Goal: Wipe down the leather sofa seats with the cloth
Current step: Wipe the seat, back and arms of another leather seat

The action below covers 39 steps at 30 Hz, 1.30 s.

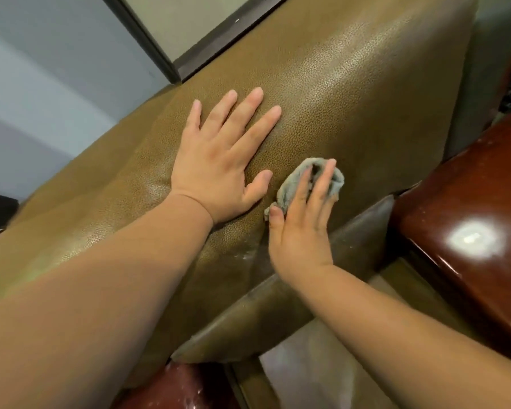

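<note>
Head view: left hand [219, 160] flat, fingers spread, bracing on sofa seat [351, 93]. Right hand [303, 228] presses bunched grey cloth [289, 187] under straight fingers near seat's front edge. Wiping underway; dusty streaks at front seam, most leather apparently left.

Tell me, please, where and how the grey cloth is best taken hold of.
Pinch the bunched far edge of the cloth, coming from above. It lies crumpled flat on the sofa seat under the right hand, and only that raised fold gives the fingers something to catch.
</note>
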Available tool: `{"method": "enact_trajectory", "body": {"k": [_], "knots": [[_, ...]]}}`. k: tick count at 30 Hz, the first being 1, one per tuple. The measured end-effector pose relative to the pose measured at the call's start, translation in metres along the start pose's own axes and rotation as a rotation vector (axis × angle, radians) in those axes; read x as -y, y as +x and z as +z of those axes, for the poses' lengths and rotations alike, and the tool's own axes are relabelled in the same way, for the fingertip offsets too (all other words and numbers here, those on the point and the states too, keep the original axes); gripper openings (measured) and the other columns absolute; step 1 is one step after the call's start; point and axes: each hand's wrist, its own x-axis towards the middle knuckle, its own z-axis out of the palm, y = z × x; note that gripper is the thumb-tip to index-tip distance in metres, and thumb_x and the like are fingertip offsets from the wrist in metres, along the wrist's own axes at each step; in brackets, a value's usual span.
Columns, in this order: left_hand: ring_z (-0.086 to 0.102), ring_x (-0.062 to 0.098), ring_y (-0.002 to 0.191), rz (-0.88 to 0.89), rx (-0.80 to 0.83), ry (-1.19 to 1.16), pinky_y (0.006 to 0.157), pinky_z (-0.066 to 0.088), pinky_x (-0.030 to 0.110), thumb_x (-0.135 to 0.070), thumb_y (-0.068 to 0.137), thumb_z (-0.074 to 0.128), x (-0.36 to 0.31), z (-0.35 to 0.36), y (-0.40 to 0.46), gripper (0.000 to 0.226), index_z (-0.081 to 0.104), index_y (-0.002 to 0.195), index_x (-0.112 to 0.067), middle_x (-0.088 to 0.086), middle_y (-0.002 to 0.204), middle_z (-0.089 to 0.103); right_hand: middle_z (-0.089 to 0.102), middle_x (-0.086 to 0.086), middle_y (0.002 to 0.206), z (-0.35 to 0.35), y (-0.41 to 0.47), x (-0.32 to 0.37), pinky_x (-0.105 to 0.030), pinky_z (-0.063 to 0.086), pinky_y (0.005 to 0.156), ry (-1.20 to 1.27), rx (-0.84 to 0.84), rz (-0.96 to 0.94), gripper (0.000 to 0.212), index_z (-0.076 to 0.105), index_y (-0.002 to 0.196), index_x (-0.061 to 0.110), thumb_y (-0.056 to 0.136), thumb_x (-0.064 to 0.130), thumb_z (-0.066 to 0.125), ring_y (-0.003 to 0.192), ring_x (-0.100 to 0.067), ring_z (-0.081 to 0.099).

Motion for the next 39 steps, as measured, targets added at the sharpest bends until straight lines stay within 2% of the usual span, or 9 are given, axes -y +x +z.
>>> {"method": "enact_trajectory", "body": {"k": [2, 6, 12, 18, 22, 25, 32, 36, 39], "knots": [[0.029, 0.038, 0.156, 0.003, 0.009, 0.015, 0.12, 0.022, 0.07, -0.059, 0.09, 0.05, -0.001, -0.001, 0.001, 0.085, 0.026, 0.166, -0.03, 0.006, 0.173, 0.027, -0.035, -0.01, 0.165, -0.004, 0.016, -0.013, -0.059, 0.0, 0.128, 0.068, -0.035, 0.098, 0.078, -0.022, 0.161, 0.015, 0.106, 0.05, 0.021, 0.155, -0.045, -0.019], [0.03, 0.039, 0.155, 0.006, -0.021, 0.033, 0.119, 0.025, 0.069, -0.06, 0.09, 0.05, 0.0, 0.004, 0.002, 0.085, 0.026, 0.166, -0.029, 0.007, 0.173, 0.027, -0.021, -0.017, 0.171, -0.014, 0.073, -0.008, -0.049, -0.003, 0.126, 0.383, -0.357, 0.544, 0.073, -0.009, 0.165, 0.012, 0.108, 0.044, 0.023, 0.158, -0.039, -0.008], [0.03, 0.038, 0.156, 0.022, -0.052, 0.008, 0.118, 0.028, 0.068, -0.061, 0.092, 0.048, -0.001, 0.004, -0.001, 0.083, 0.027, 0.165, -0.027, 0.007, 0.172, 0.027, -0.035, -0.005, 0.167, 0.02, -0.004, 0.009, -0.067, 0.008, 0.125, 0.159, -0.101, -0.025, 0.072, -0.028, 0.159, 0.033, 0.104, 0.062, 0.009, 0.155, -0.048, -0.019], [0.032, 0.038, 0.154, 0.032, -0.09, 0.029, 0.119, 0.028, 0.067, -0.065, 0.092, 0.047, 0.001, 0.007, 0.0, 0.085, 0.027, 0.166, -0.028, 0.007, 0.172, 0.028, -0.017, -0.012, 0.172, 0.006, 0.059, -0.046, -0.05, -0.003, 0.128, 0.368, -0.377, 0.531, 0.069, -0.008, 0.165, 0.013, 0.108, 0.04, 0.021, 0.158, -0.041, -0.009], [0.029, 0.045, 0.153, 0.084, -0.083, 0.045, 0.119, 0.026, 0.069, -0.073, 0.09, 0.049, 0.0, 0.01, -0.002, 0.089, 0.023, 0.166, -0.035, 0.013, 0.172, 0.024, -0.037, 0.002, 0.166, 0.063, -0.025, 0.009, -0.057, 0.006, 0.128, 0.324, -0.135, 0.325, 0.075, -0.034, 0.155, 0.03, 0.103, 0.054, 0.013, 0.157, -0.038, -0.018], [0.023, 0.049, 0.155, 0.236, -0.04, 0.097, 0.119, 0.021, 0.072, -0.073, 0.089, 0.051, -0.001, 0.007, -0.003, 0.089, 0.023, 0.166, -0.037, 0.016, 0.173, 0.019, -0.05, 0.004, 0.158, 0.086, -0.059, 0.024, -0.063, 0.016, 0.126, 0.24, 0.021, 0.329, 0.078, -0.051, 0.142, 0.039, 0.093, 0.066, 0.004, 0.156, -0.044, -0.018], [0.024, 0.044, 0.156, 0.318, -0.094, 0.123, 0.119, 0.022, 0.072, -0.072, 0.089, 0.05, -0.003, 0.008, -0.001, 0.083, 0.032, 0.163, -0.039, 0.01, 0.174, 0.02, -0.025, 0.008, 0.171, 0.049, 0.027, -0.052, -0.048, -0.001, 0.13, 0.383, -0.343, 0.652, 0.065, -0.009, 0.165, 0.032, 0.109, 0.054, 0.016, 0.159, -0.028, -0.015], [0.024, 0.044, 0.156, 0.321, -0.102, 0.111, 0.119, 0.023, 0.072, -0.072, 0.09, 0.048, -0.002, 0.009, -0.004, 0.082, 0.031, 0.163, -0.039, 0.01, 0.174, 0.02, -0.039, 0.023, 0.162, 0.114, -0.056, 0.005, -0.052, 0.016, 0.128, 0.38, -0.255, 0.495, 0.063, -0.037, 0.143, 0.061, 0.093, 0.079, -0.002, 0.16, -0.026, -0.009], [0.024, 0.044, 0.157, 0.317, -0.109, 0.104, 0.119, 0.022, 0.071, -0.072, 0.091, 0.046, -0.001, 0.009, -0.003, 0.081, 0.031, 0.164, -0.039, 0.01, 0.174, 0.02, -0.045, 0.019, 0.159, 0.117, -0.071, -0.014, -0.052, 0.022, 0.127, 0.293, -0.181, 0.415, 0.071, -0.042, 0.142, 0.055, 0.087, 0.083, -0.007, 0.16, -0.029, -0.006]]}}
